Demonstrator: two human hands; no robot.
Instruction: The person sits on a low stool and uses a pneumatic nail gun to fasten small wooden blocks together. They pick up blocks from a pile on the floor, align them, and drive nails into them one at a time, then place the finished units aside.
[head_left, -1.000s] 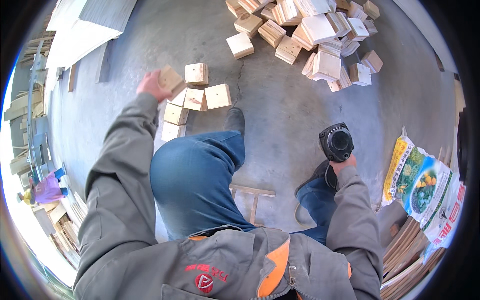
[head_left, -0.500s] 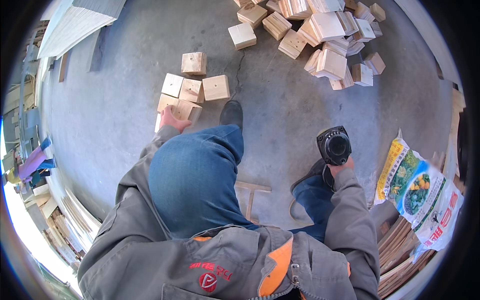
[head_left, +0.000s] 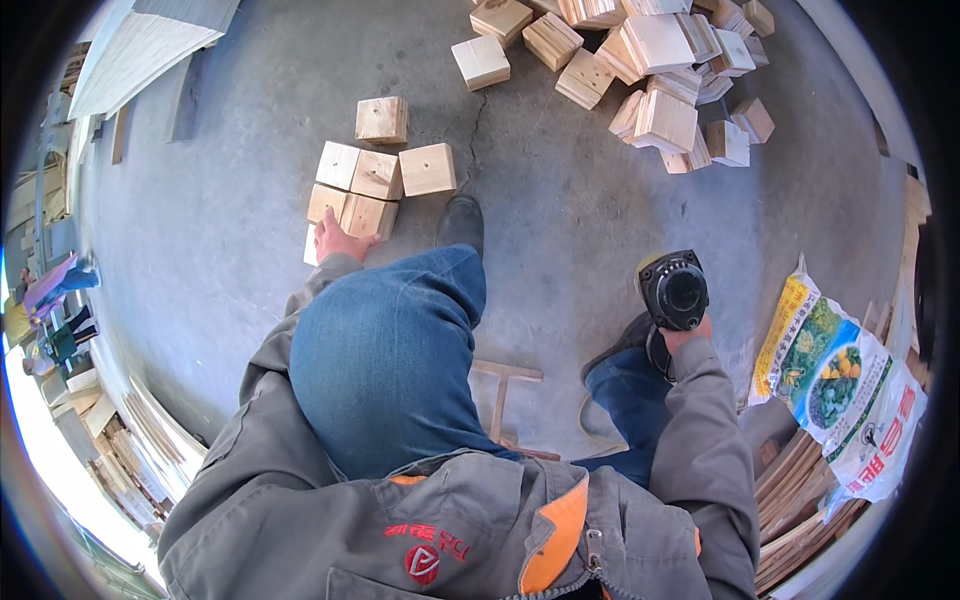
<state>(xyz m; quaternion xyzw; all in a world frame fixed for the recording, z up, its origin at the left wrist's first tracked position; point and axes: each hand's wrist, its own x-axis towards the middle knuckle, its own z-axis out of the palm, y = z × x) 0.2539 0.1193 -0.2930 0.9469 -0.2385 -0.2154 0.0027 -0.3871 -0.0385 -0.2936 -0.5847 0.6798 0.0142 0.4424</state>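
My left hand point(head_left: 342, 243) rests at the near side of a small group of wooden blocks on the floor. Its fingers are spread, the forefinger on the left and the thumb toward the right, touching the nearest blocks. One of these is a square block point(head_left: 369, 215) just beyond the thumb; another pale block point(head_left: 311, 246) shows partly at the left of the hand. My right hand point(head_left: 690, 333) is closed around the handle of a black power tool that looks like a nail gun point(head_left: 678, 290), held above my right foot. Its lower end is hidden.
A heap of wooden blocks point(head_left: 665, 120) lies at the far right. A printed sack point(head_left: 845, 385) lies on wood strips point(head_left: 805, 510) at the right. A wooden T-shaped piece point(head_left: 500, 385) shows between my legs. Boards point(head_left: 150, 55) stand far left; people point(head_left: 65, 310) are at the left edge.
The block by my left hand now sits squarer against its neighbours. My left hand has shifted slightly left with its fingers spread. The right hand and tool have barely moved.
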